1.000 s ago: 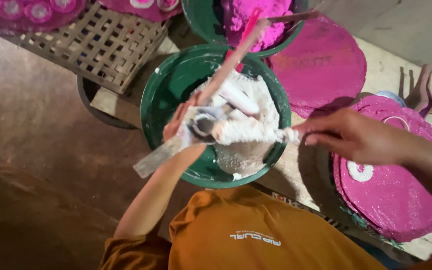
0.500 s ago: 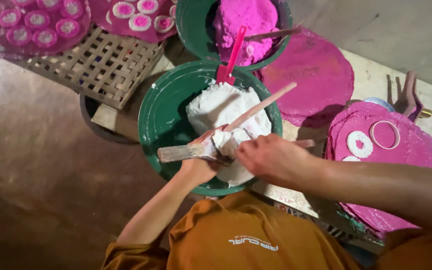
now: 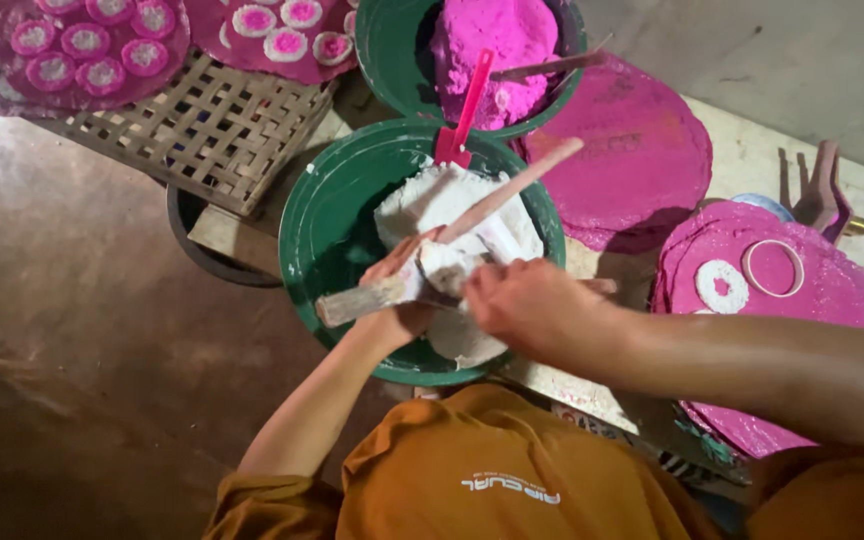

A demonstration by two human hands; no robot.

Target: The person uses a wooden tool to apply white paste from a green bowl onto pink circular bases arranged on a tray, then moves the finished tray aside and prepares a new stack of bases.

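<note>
The left hand has its grip closed around a dough-caked wooden stick over the white dough. The right hand curls over the same spot; whether it clasps anything cannot be told. The dough lies in one green basin; a second green basin holds pink dough. One red spatula and one long wooden stick lean in the white dough.

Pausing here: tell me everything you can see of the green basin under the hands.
The green basin is round, plastic-looking, with a broad rim flecked white. It holds a lump of white dough; its left inner wall is bare. A wooden stick and a red scraper lean in it. The left hand and right hand work over it. A second green basin sits behind.
</note>
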